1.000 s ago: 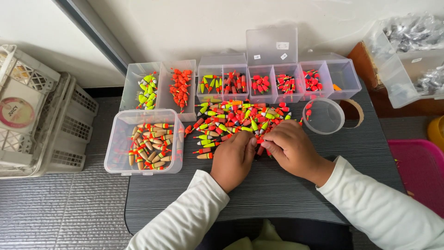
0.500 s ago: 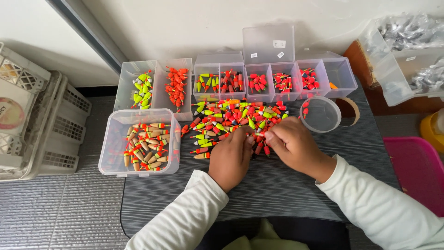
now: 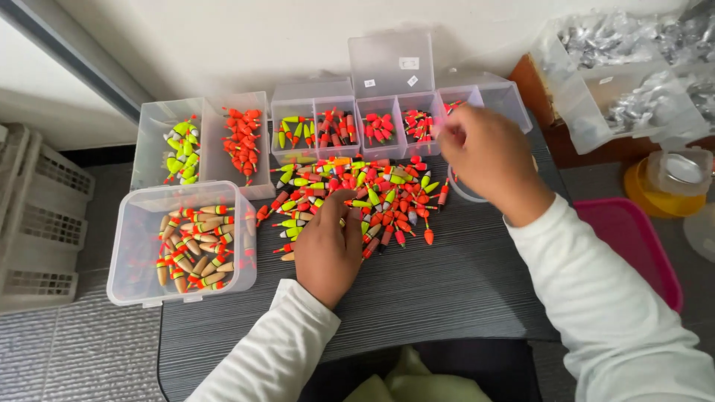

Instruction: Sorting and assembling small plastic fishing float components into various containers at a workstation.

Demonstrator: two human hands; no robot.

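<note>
The loose floats (image 3: 357,197) heaped on the dark grey, finely ribbed tabletop (image 3: 447,290) are mostly red and orange, mixed with yellow-green ones tipped in black. The clear box (image 3: 182,242) at the front left holds tan floats banded in red and yellow-green, while the clear compartment boxes (image 3: 372,123) behind hold yellow-green, orange and red ones sorted by colour. Both sleeves (image 3: 625,313) are white, a pink tray (image 3: 633,238) lies to the right, and a pale cream crate (image 3: 41,216) stands at the left.

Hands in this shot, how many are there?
2. The left hand rests on the loose pile of floats; the right hand is raised over the small clear boxes at the back. No others show.
</note>
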